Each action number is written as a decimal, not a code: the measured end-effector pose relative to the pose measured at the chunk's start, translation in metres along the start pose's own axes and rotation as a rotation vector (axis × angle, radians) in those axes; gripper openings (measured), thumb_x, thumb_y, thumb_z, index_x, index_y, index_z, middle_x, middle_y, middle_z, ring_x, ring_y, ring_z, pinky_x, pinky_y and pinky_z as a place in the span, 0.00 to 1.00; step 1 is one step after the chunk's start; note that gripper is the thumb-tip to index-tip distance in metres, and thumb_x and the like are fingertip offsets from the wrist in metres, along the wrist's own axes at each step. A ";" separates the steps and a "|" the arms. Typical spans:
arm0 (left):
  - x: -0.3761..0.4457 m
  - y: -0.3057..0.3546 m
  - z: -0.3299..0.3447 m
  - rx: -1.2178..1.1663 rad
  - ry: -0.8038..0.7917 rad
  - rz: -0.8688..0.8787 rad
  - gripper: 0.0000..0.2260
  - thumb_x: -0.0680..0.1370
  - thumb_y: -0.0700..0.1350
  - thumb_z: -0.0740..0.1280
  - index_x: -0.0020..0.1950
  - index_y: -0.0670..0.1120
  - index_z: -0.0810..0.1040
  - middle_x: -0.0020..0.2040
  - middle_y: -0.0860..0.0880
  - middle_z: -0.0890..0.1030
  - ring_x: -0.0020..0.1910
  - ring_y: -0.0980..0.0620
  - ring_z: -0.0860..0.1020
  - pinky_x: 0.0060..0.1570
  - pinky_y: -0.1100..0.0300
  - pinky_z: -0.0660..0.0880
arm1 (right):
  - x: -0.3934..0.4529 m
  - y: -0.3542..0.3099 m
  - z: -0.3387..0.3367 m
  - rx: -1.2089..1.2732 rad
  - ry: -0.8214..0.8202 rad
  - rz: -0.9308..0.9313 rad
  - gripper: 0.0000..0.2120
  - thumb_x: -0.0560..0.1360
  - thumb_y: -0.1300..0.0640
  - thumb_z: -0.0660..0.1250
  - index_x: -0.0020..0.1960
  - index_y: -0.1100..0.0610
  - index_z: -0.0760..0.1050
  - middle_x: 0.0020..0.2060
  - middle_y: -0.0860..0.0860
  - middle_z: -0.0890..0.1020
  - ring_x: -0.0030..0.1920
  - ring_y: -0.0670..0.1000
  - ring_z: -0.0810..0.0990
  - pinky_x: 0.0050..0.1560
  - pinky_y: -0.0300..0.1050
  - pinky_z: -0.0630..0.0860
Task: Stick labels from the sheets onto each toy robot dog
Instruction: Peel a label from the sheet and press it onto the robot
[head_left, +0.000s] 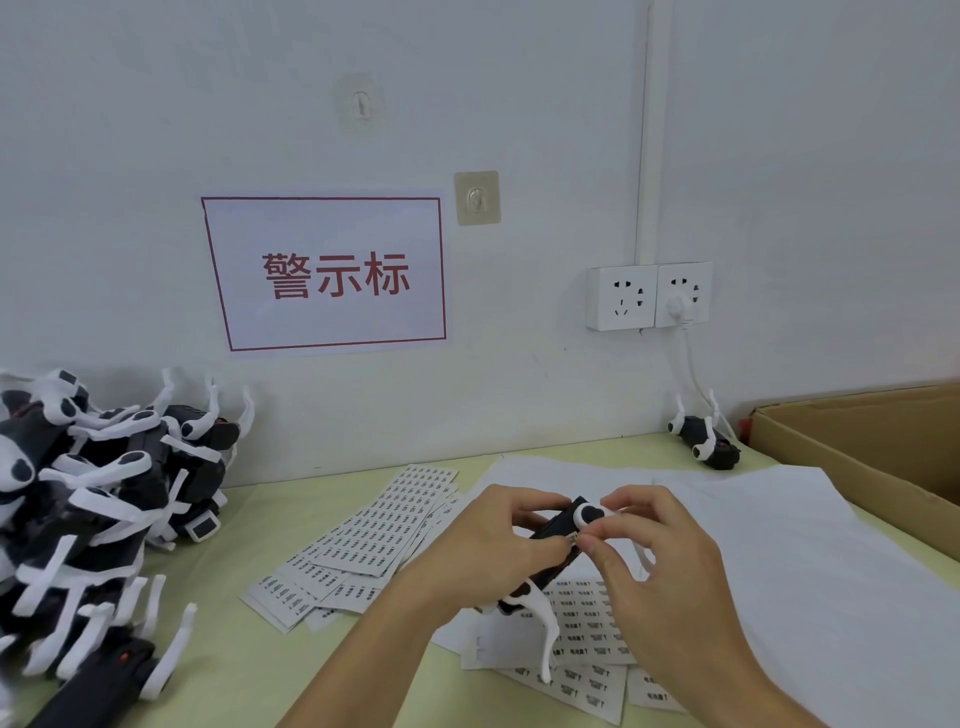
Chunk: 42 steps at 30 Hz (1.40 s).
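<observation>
A black toy robot dog (558, 527) with white legs is held above the table in the middle of the view. My left hand (483, 551) grips its body from the left. My right hand (660, 566) holds it from the right, thumb and forefinger pinching a small label (571, 538) against the black body. Label sheets (384, 525) lie fanned out on the table behind and left of my hands, and more label sheets (587, 649) lie under the dog. A pile of robot dogs (93, 499) fills the left side.
A single robot dog (704, 441) lies at the back right by the wall. An open cardboard box (878, 457) stands at the far right. White paper (769, 551) covers the table's right half. Wall sockets (649, 296) with a plugged cable hang above.
</observation>
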<state>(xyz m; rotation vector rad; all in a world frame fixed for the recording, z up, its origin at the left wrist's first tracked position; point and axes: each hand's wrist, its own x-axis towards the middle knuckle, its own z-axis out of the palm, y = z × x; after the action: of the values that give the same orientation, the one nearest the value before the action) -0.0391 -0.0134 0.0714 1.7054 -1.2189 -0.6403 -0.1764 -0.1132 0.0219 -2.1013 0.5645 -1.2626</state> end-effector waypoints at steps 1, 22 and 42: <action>0.000 0.000 0.000 0.000 0.000 -0.003 0.12 0.77 0.53 0.71 0.58 0.68 0.80 0.54 0.58 0.83 0.43 0.62 0.83 0.34 0.69 0.75 | 0.000 0.000 0.000 -0.003 0.002 0.001 0.13 0.72 0.60 0.76 0.38 0.42 0.81 0.51 0.34 0.74 0.55 0.36 0.75 0.48 0.33 0.69; 0.004 0.000 0.004 0.052 -0.001 -0.012 0.14 0.77 0.52 0.70 0.62 0.64 0.79 0.54 0.58 0.83 0.36 0.62 0.82 0.29 0.71 0.73 | -0.004 -0.002 0.001 -0.393 0.163 -0.201 0.11 0.63 0.59 0.82 0.39 0.47 0.84 0.47 0.41 0.80 0.46 0.39 0.69 0.42 0.43 0.70; 0.005 0.001 0.004 0.076 -0.004 -0.016 0.15 0.77 0.50 0.70 0.62 0.63 0.79 0.54 0.59 0.82 0.38 0.57 0.82 0.29 0.64 0.75 | 0.001 -0.003 -0.007 -0.456 0.276 -0.204 0.10 0.63 0.51 0.83 0.34 0.45 0.81 0.43 0.38 0.77 0.41 0.43 0.72 0.47 0.42 0.62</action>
<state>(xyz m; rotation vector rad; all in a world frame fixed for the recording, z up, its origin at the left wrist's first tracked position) -0.0412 -0.0193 0.0715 1.7792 -1.2480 -0.6138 -0.1814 -0.1136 0.0275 -2.4164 0.8402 -1.6832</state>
